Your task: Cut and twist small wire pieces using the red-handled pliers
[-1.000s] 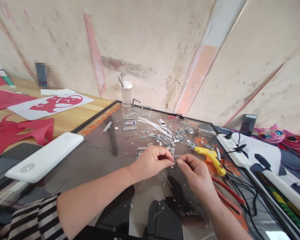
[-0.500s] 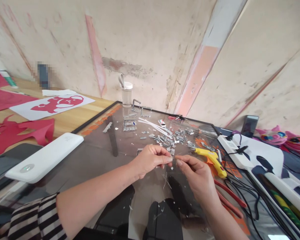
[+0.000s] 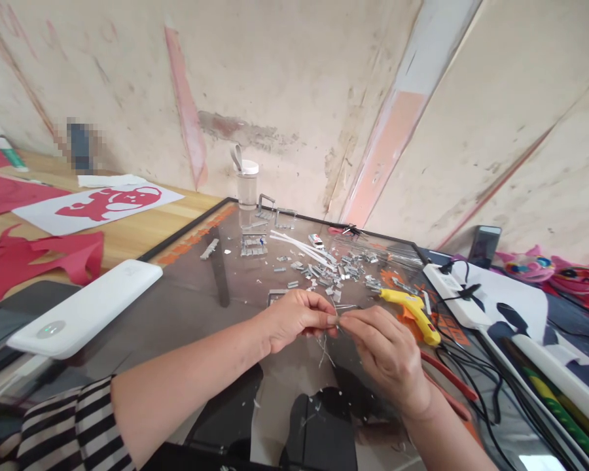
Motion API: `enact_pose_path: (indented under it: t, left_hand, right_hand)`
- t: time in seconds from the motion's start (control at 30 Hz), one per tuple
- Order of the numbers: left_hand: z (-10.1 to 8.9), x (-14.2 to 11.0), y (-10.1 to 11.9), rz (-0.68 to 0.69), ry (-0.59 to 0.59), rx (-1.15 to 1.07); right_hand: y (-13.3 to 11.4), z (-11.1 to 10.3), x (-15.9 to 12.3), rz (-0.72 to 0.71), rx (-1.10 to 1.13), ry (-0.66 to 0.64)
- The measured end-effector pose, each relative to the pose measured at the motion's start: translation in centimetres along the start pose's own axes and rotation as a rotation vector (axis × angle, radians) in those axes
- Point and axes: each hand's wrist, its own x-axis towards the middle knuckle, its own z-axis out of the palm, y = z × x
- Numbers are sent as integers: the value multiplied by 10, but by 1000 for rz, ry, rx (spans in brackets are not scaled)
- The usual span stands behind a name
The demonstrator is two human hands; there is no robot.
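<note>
Over the dark glass tabletop (image 3: 186,307), my left hand (image 3: 304,318) and my right hand (image 3: 385,350) meet fingertip to fingertip, both closed in a pinch. A thin wire-like strand (image 3: 334,303) stands up from between the fingertips; most of it is covered by them. Just beyond the hands lie small grey cardboard-like pieces (image 3: 348,267) in a loose heap. Behind my left hand a small grey frame (image 3: 275,296) is partly hidden. Loose pale strands (image 3: 326,353) show on the glass below the fingers.
To the right are a yellow glue gun (image 3: 412,314), red-handled pliers (image 3: 451,386), black cables and a white power strip (image 3: 456,296). White sticks (image 3: 302,247) and a lidded jar (image 3: 247,186) stand farther back. A white power bank (image 3: 88,307) and red paper (image 3: 44,258) lie left.
My right hand has turned over, its back now facing up more, and its fingertips have moved slightly left against my left fingertips. My left hand has barely moved, still pinching.
</note>
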Motion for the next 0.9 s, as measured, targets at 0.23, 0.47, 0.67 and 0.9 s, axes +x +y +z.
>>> enact_pose_path:
  t: [0.23, 0.47, 0.67, 0.9]
  left_hand:
    - [2, -1, 2, 48, 18, 26]
    - [11, -3, 2, 208, 79, 230]
    - [11, -7, 2, 493, 165, 650]
    - [10, -6, -1, 527, 156, 705]
  right_hand:
    - [-1, 6, -2, 56, 9, 72]
    - [-10, 5, 5, 380, 111, 154]
    - [-10, 7, 7, 786, 294, 120]
    - [5, 13, 3, 1080, 686, 35]
